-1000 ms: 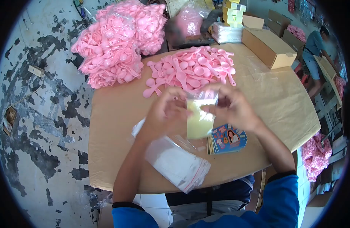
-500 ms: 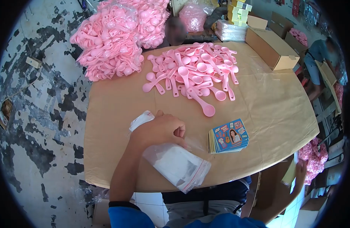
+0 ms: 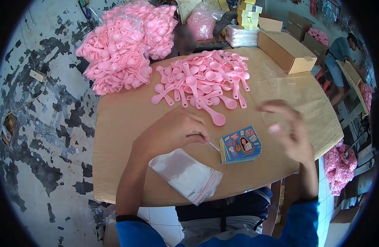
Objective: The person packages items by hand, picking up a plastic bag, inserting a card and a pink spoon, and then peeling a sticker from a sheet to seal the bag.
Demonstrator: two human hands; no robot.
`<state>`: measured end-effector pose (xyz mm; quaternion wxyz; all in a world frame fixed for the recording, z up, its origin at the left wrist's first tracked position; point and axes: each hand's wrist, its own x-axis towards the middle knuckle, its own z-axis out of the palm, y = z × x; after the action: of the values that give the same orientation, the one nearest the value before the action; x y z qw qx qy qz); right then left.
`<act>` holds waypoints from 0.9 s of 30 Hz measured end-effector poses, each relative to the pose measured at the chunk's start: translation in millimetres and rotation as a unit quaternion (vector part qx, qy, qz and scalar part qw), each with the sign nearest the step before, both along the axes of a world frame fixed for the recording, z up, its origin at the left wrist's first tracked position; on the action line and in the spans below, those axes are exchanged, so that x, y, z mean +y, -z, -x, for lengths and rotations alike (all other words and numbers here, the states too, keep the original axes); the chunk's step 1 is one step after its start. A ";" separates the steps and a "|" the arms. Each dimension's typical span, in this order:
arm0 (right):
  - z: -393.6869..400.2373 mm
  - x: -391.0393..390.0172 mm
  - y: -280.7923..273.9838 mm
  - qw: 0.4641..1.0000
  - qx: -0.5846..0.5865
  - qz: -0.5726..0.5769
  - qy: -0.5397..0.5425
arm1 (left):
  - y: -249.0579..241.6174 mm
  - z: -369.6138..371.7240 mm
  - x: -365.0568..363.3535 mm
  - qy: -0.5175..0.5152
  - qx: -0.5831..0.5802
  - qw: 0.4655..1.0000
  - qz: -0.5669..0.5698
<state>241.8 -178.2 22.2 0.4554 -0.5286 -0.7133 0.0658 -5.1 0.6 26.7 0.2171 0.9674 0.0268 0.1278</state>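
Observation:
My left hand [image 3: 177, 129] is over the middle of the table, thumb and fingertips pinched on a thin white strip [image 3: 214, 146] seen edge-on. What that strip is I cannot make out. Its tip comes close to a stack of blue printed cards [image 3: 241, 144]. Below this hand lies a stack of clear plastic bags [image 3: 187, 175] with a red line near one end. My right hand [image 3: 290, 136], smeared by motion, hovers right of the cards with thumb and fingers apart and nothing visible in them.
Loose pink spoons [image 3: 203, 78] are heaped on the brown-covered table [image 3: 280, 99]. Large bags of pink spoons [image 3: 119, 45] stand at the back left. A carton [image 3: 286, 51] sits at the back right. Another person [image 3: 339, 61] bends over boxes beyond the right edge.
My right hand has come up from beside the carton below the table's right edge to above the tabletop. The white packet beside my left wrist no longer shows there; a thin white strip is at its fingertips.

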 end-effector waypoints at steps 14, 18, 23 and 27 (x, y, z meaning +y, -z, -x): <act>23.1 127.7 30.3 0.935 0.187 0.168 -0.249 | 13.0 4.2 4.2 -0.220 -0.301 0.928 0.019; 29.0 99.7 19.7 0.918 0.309 0.150 -0.198 | 52.4 -14.1 -7.3 -0.112 -0.271 0.853 0.432; 30.6 94.5 33.1 0.913 0.239 0.240 -0.228 | 51.3 -44.8 -27.4 -0.116 -0.182 0.769 0.602; 24.1 87.8 19.0 0.903 0.232 0.305 -0.195 | 50.1 -39.9 -18.2 -0.167 -0.277 0.723 0.610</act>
<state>217.7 -90.5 3.3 0.4029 -0.4616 -0.6214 0.4883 34.8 -17.6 -23.4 0.7334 0.5272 0.1993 0.3801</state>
